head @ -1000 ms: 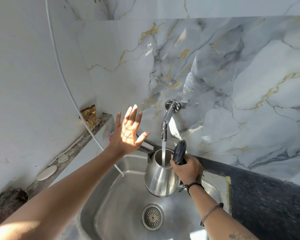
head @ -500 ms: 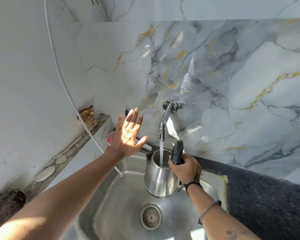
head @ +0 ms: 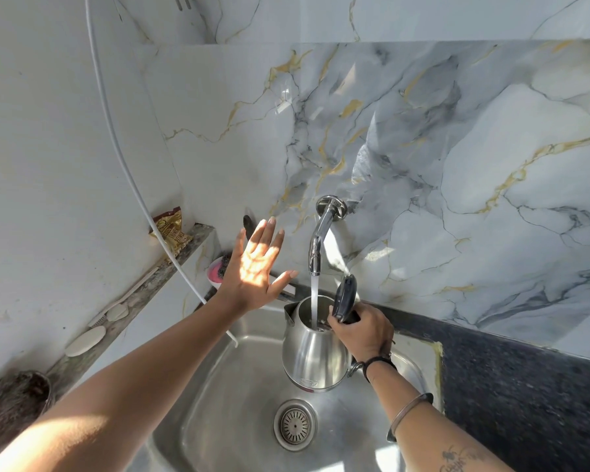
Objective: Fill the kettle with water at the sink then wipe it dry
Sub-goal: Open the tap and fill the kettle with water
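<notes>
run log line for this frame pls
phase: filling | right hand: grips kettle handle, lid open | left hand: open, raised, empty | tap: running into kettle | kettle held above sink

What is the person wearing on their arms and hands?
Both arms are bare, with no sleeves or gloves. The right hand has a black band at the wrist, a thin metal bangle further up, and a dark tattoo on the forearm. The left hand wears nothing.

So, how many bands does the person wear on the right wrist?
2. A dark band sits just behind the right hand, which holds the kettle. A metal bangle sits farther up the forearm. Their undersides are hidden.
</notes>
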`<state>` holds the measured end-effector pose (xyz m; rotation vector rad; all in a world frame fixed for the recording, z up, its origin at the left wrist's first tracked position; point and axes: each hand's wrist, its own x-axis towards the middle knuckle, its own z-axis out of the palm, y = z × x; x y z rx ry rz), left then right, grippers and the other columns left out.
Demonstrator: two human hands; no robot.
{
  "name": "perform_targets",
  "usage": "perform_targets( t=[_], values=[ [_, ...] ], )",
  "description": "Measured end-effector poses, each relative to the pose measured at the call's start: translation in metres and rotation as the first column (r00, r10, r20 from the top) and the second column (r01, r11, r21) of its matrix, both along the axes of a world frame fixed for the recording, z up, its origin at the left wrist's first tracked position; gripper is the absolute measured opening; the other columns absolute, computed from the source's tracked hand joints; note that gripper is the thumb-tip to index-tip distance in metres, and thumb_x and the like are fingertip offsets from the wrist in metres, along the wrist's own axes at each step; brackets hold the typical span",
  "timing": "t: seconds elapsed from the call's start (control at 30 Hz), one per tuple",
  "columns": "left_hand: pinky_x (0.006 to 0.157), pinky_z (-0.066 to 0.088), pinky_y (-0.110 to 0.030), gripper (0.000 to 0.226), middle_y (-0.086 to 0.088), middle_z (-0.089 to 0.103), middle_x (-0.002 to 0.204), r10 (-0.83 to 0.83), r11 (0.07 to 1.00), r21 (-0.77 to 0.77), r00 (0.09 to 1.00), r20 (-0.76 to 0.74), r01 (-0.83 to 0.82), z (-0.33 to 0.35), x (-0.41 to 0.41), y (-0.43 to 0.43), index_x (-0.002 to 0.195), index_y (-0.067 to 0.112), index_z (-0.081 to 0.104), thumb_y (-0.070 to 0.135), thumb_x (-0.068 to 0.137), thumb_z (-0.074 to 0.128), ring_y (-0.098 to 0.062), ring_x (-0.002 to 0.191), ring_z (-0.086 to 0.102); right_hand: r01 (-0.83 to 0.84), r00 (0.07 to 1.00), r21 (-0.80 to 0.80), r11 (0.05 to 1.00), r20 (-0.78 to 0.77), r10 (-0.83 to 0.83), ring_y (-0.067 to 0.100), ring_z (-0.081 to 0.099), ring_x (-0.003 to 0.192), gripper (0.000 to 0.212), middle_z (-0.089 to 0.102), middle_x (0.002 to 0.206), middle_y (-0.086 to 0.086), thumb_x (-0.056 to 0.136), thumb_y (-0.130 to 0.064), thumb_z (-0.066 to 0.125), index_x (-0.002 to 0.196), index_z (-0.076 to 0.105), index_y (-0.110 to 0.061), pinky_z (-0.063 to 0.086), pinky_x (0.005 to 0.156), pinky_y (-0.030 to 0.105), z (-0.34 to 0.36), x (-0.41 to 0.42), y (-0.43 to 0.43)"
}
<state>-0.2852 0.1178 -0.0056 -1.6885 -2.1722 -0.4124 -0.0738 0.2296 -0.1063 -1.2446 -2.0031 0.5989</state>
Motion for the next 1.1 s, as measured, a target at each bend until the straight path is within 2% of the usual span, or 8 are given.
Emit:
perform_targets(
  t=[0.13, 0.27, 0.4, 0.5, 0.67, 0.8, 1.0, 1.1],
  values=[
    [0.122, 0.002, -0.053, 0.08, -0.016, 0.019, 0.163, -0.013, 1.0, 0.025, 0.999, 0.037, 0.012, -0.0022, 0.0001, -0.0021, 0.153, 0.007, 0.031, 0.059, 0.094, 0.04, -0.031, 0.152, 0.014, -0.006, 1.0, 0.013, 1.0, 0.0, 0.006, 0.005, 0.055, 0.052, 0.043, 0.057, 0.049, -0.013, 0.057, -0.066, 0.065, 0.051, 0.059, -0.024, 0.032, 0.047, 0.015, 0.0002, 0.0001, -0.0001],
    [0.122, -0.005, -0.048, 0.081, -0.013, 0.013, 0.165, 0.002, 1.0, -0.003, 0.999, 0.051, -0.002, -0.0047, -0.0019, -0.0028, 0.155, 0.009, 0.025, 0.059, 0.093, 0.038, -0.03, 0.153, 0.009, -0.014, 1.0, 0.035, 0.999, -0.024, 0.014, 0.004, 0.053, 0.051, 0.041, 0.056, 0.049, -0.012, 0.058, -0.064, 0.065, 0.051, 0.059, -0.024, 0.031, 0.048, 0.013, -0.001, -0.0007, -0.0019],
    [0.122, -0.005, -0.049, 0.08, -0.012, 0.012, 0.165, 0.007, 1.0, -0.014, 0.997, 0.078, -0.006, -0.0041, -0.0027, -0.0033, 0.156, 0.009, 0.023, 0.058, 0.094, 0.036, -0.03, 0.153, 0.007, -0.01, 1.0, 0.032, 0.999, -0.007, 0.011, 0.007, 0.055, 0.052, 0.041, 0.058, 0.05, -0.012, 0.057, -0.064, 0.064, 0.05, 0.059, -0.024, 0.04, 0.048, 0.02, -0.0031, -0.001, -0.0012],
    [0.122, -0.006, -0.048, 0.079, -0.013, 0.012, 0.165, -0.002, 1.0, -0.011, 0.997, 0.075, 0.003, -0.0019, -0.0013, -0.0041, 0.156, 0.01, 0.023, 0.057, 0.094, 0.036, -0.03, 0.153, 0.007, -0.01, 1.0, 0.029, 1.0, -0.006, 0.01, 0.008, 0.056, 0.052, 0.041, 0.058, 0.05, -0.012, 0.057, -0.065, 0.063, 0.05, 0.059, -0.025, 0.041, 0.049, 0.02, -0.0027, -0.0007, -0.0006],
    [0.122, -0.013, -0.043, 0.08, -0.009, 0.005, 0.166, 0.025, 0.999, -0.032, 0.997, 0.067, -0.023, -0.0065, -0.0028, -0.0036, 0.157, 0.012, 0.014, 0.058, 0.096, 0.036, -0.025, 0.154, 0.0, -0.014, 1.0, 0.04, 0.999, -0.006, 0.014, 0.009, 0.058, 0.054, 0.042, 0.06, 0.051, -0.01, 0.059, -0.066, 0.062, 0.052, 0.061, -0.024, 0.045, 0.05, 0.023, -0.003, -0.0006, -0.0002],
    [0.12, -0.018, -0.04, 0.081, -0.005, -0.002, 0.167, 0.056, 0.996, -0.07, 0.995, 0.079, -0.051, -0.0092, -0.0036, -0.0023, 0.159, 0.017, 0.005, 0.055, 0.098, 0.042, -0.02, 0.154, -0.007, -0.015, 1.0, 0.031, 0.999, -0.004, 0.016, 0.006, 0.056, 0.052, 0.043, 0.059, 0.051, -0.011, 0.059, -0.067, 0.063, 0.052, 0.062, -0.024, 0.043, 0.048, 0.021, -0.0013, -0.0004, -0.0016],
    [0.119, -0.019, -0.041, 0.079, -0.003, -0.001, 0.167, 0.06, 0.995, -0.081, 0.992, 0.114, -0.051, -0.0059, -0.001, 0.0009, 0.159, 0.024, 0.012, 0.065, 0.092, 0.024, -0.018, 0.153, -0.008, -0.008, 1.0, 0.023, 1.0, -0.006, 0.008, 0.006, 0.056, 0.052, 0.042, 0.06, 0.051, -0.011, 0.058, -0.067, 0.063, 0.052, 0.061, -0.025, 0.045, 0.048, 0.022, 0.0025, -0.0011, -0.0017],
    [0.12, -0.017, -0.043, 0.078, -0.003, -0.002, 0.167, 0.072, 0.994, -0.096, 0.991, 0.116, -0.061, -0.0064, -0.002, 0.002, 0.159, 0.023, 0.008, 0.062, 0.095, 0.03, -0.016, 0.153, -0.011, 0.009, 1.0, 0.021, 1.0, -0.009, -0.009, 0.01, 0.058, 0.052, 0.042, 0.061, 0.052, -0.01, 0.057, -0.066, 0.063, 0.052, 0.062, -0.024, 0.047, 0.049, 0.024, 0.0038, -0.0015, -0.0022]
  ],
)
